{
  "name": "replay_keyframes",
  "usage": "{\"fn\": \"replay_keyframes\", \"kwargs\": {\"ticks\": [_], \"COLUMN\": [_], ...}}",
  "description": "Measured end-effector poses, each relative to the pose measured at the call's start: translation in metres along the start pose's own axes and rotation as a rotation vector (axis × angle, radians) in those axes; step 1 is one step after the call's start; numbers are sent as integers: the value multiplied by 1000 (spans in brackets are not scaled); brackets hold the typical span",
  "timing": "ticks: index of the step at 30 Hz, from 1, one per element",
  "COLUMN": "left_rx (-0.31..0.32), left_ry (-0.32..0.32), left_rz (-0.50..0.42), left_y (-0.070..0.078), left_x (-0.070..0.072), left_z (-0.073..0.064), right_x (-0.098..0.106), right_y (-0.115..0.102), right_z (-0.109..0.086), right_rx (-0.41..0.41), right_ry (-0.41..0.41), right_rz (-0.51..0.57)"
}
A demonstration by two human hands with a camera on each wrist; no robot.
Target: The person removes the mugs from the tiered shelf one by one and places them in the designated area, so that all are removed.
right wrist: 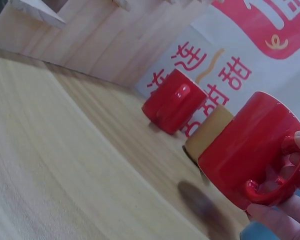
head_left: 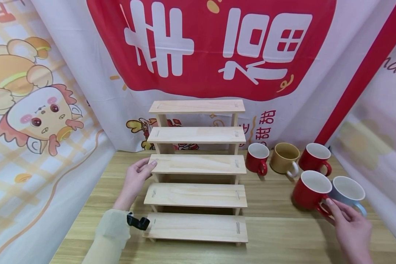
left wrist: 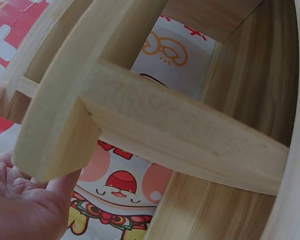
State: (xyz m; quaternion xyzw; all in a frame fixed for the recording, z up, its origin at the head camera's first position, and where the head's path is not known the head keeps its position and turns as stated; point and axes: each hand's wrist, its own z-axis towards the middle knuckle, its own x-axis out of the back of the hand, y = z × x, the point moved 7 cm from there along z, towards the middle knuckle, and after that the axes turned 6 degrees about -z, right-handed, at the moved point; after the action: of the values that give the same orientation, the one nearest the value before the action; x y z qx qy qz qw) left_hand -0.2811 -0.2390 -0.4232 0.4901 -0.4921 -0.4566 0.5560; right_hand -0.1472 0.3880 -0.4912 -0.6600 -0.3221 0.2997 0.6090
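Observation:
A five-tier wooden step shelf (head_left: 198, 164) stands in the middle of the table. At the left end of its third board, my left hand (head_left: 136, 178) grips the edge, thumb on top; the left wrist view shows the fingers (left wrist: 65, 192) against the wood. My right hand (head_left: 351, 223) holds a red mug (head_left: 311, 190) by its handle, upright with its white inside showing. A shadow lies on the table below this mug (right wrist: 250, 150) in the right wrist view. A light blue mug (head_left: 348, 190) stands just behind it, partly hidden.
Right of the shelf, along the back, stand a red mug (head_left: 257, 157), a tan mug (head_left: 285, 157) with a white handle and another red mug (head_left: 315, 156). Printed cloth (head_left: 198, 84) hangs behind and at both sides of the wooden table (head_left: 277, 238).

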Motion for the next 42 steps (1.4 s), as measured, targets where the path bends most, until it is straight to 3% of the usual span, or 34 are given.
{"fn": "replay_keyframes", "kwargs": {"ticks": [19, 33, 37, 42], "left_rx": [12, 17, 13, 11], "left_ry": [-6, -5, -3, 4], "left_rz": [-17, -16, -12, -2], "left_y": [1, 1, 1, 0], "left_x": [-1, -1, -1, 0], "left_z": [0, -1, -1, 0], "right_x": [11, 11, 12, 16], "right_y": [26, 27, 29, 31], "right_z": [9, 6, 4, 1], "right_rx": [-41, -76, -102, -105], "right_ry": [-16, -8, -5, 32], "right_rz": [16, -13, -41, -158]}}
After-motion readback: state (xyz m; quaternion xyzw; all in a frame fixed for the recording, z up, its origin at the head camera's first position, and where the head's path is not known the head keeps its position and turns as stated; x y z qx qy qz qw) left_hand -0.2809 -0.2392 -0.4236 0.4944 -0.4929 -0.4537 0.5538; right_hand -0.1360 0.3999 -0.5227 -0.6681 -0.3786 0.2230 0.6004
